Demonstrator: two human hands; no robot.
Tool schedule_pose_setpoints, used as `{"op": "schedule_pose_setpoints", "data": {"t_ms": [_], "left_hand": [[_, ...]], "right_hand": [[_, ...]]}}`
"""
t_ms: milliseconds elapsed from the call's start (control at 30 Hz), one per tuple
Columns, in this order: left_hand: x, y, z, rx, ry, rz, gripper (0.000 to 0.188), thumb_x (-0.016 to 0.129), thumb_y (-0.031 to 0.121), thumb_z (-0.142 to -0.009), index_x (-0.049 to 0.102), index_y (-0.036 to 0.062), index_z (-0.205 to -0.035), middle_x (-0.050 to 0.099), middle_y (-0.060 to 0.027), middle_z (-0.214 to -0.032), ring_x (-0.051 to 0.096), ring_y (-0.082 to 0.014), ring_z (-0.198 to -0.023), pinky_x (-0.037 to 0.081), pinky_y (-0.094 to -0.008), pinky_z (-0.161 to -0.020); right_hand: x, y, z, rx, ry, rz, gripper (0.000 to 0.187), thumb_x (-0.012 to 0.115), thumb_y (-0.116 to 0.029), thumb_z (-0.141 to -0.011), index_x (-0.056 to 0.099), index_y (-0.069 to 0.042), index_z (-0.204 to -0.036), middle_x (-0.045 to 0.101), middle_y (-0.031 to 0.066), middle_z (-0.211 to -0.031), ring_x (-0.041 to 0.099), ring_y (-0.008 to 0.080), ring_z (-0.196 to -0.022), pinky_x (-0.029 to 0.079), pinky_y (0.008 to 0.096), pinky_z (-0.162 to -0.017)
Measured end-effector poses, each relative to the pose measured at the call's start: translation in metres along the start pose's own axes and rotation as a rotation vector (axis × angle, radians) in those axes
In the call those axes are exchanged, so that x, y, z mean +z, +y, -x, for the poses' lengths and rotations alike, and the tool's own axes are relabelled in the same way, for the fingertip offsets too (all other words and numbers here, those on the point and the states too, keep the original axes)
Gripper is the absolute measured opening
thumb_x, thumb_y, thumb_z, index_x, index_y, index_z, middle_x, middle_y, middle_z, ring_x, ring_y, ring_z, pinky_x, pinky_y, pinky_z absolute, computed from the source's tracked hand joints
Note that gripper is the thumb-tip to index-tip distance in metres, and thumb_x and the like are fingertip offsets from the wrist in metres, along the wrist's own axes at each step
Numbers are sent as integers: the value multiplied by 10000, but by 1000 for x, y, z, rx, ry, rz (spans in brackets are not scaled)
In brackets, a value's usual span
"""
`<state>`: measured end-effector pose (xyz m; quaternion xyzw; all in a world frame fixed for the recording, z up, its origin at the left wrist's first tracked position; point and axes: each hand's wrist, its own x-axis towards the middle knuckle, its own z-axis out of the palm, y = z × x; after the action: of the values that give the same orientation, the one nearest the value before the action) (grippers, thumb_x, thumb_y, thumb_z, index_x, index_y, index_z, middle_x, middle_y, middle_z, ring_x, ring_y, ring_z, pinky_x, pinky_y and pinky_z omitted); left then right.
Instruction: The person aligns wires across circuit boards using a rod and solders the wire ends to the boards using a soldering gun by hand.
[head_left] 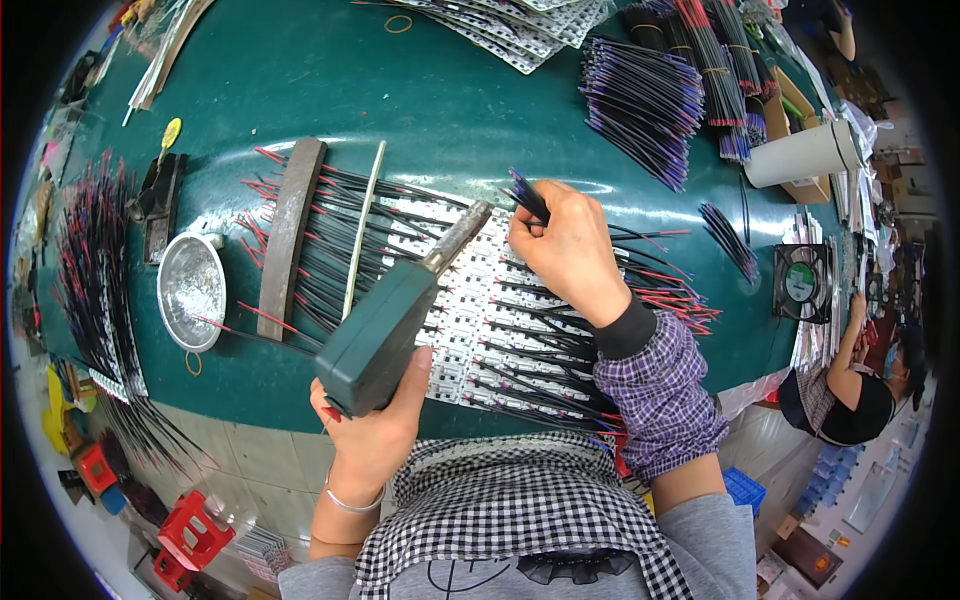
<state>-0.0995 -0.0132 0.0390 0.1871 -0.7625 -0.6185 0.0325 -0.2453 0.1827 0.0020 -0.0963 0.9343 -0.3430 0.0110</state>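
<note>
My left hand [380, 430] is wrapped round the grip of a dark green soldering gun [375, 335]. The gun's metal nose points up and right over a white panel of small circuit boards [455, 330]. Between the fingers of my right hand [575, 245], a small bundle of black wires [529, 197] with blue-purple tips sticks out above the panel's far right part. Black wires with red tips fan out from both sides of the panel. Across the left ones lie a heavy metal bar [290, 245] and a thin pale stick [364, 230]. My right palm hides some boards.
A metal bowl [190, 290] and a dark stand [160, 205] are on the left, beside a wired panel [95, 260]. Wire bundles [640, 105], a white cylinder [800, 155] and a small fan [801, 283] occupy the right. More panels [520, 25] lie far back. Another person [860, 385] sits at right.
</note>
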Motion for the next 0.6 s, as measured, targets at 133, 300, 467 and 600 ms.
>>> {"op": "schedule_pose_setpoints", "data": {"t_ms": [133,300,467,600], "left_hand": [[-2,-11,2,47,46,83,210,806,11,-830,714,-30,-1013,700,-39,-809,590,-72,-623,452,-229,-560],[2,-7,5,61,25,135,239,785,-13,-842,712,-30,-1068,679,-30,-795,541,-55,-544,402,-207,-466],[4,-11,2,85,8,96,214,798,3,-835,735,-23,-1038,720,-20,-880,613,-53,-686,473,-209,-589],[10,-20,-4,162,-14,40,190,809,56,-826,731,-18,-983,719,-60,-819,636,-115,-681,494,-280,-631]], "right_hand": [[1,2,1,-29,17,24,127,665,-60,-794,648,57,-841,668,237,-858,664,428,-784,518,501,-712],[5,7,2,-119,90,71,101,674,-44,-788,643,43,-830,632,166,-724,629,275,-602,488,374,-590],[3,9,4,-100,60,36,116,668,-60,-807,649,46,-850,645,167,-732,639,256,-612,493,369,-599],[0,9,4,-55,39,-1,131,672,-78,-817,659,46,-856,654,173,-728,649,236,-621,496,363,-603]]}}
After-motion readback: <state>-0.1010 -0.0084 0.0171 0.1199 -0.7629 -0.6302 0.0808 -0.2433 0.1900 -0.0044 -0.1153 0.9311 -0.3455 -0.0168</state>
